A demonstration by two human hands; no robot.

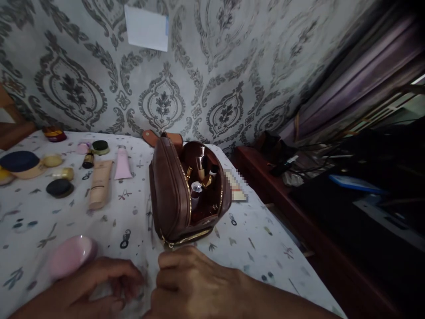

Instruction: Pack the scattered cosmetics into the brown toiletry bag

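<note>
A brown cosmetic bag (170,190) stands on the patterned cloth, its zipped top gaping. Inside are several small items, among them a bottle with a shiny silver cap (196,189) and a clear-capped tube (200,166). Just in front of the bag, near the zipper's end, my right hand (189,279) is closed with its knuckles up; whatever its fingers hold is hidden. My left hand (109,283) is loosely curled, thumb and fingers apart, with nothing visible in it. Beside it, partly behind the wrist, lies a glossy pink rounded case (73,256).
A beige tube (100,184), a pink tube (122,163), a black round lid (59,188) and a dark-topped jar (22,163) sit at left with several other small containers. Patterned wallpaper rises behind. Right of the cloth are a reddish-brown wooden edge (265,190) and dark clutter with cables.
</note>
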